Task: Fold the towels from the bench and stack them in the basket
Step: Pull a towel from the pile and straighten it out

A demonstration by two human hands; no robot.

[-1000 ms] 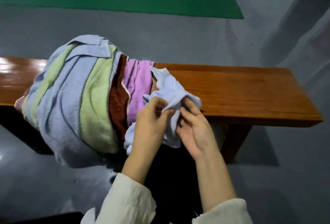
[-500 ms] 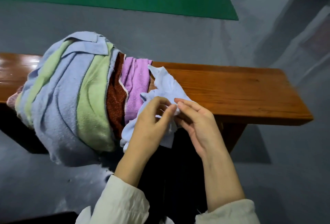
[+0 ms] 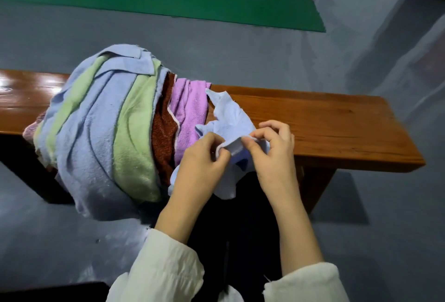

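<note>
The pale blue towel [image 3: 231, 121] sits bunched between the two hands at the near edge of the wooden bench [image 3: 337, 128], part of it lying on the top beyond the fingers and part hanging below the wrists. The left hand [image 3: 202, 157] pinches a fold of its hem, and the right hand [image 3: 272, 147], close beside it, nips the same hem between thumb and forefinger with the other fingers curled above. The cloth looks thin, light and limp, so it will sag wherever unsupported; taking it by two corners should let it open flat. To the left of the left hand the heap of towels [image 3: 103, 128] crowds the bench and spills over its front edge, the purple towel [image 3: 190, 113] touching the blue one. Beyond and to the right of the right hand there is bare bench top for spreading and folding. No basket is in view.
</note>
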